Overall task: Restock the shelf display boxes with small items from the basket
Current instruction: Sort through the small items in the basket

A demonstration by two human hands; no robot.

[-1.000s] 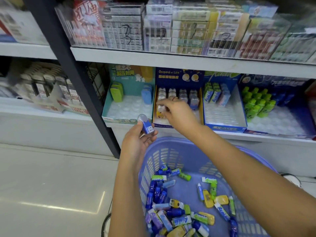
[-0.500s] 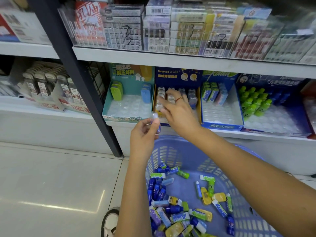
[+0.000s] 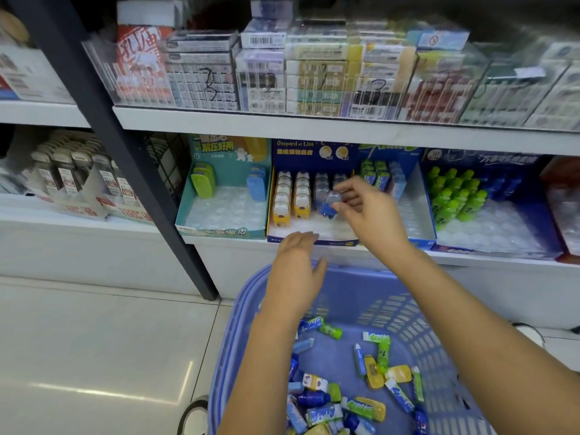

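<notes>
The shelf (image 3: 345, 127) looms closer than a second ago. Below it, the blue basket (image 3: 392, 296) holds its loose small items (image 3: 373, 372) as before. In the dark blue display box (image 3: 314, 152), yellow and blue rows stand. The right hand (image 3: 370, 211) has taken over the blue-capped item (image 3: 328, 207), pinching it just above the box's front blue row. The left hand (image 3: 298, 271), which held that piece earlier, has dropped toward the basket rim, fingers loose and empty.
</notes>
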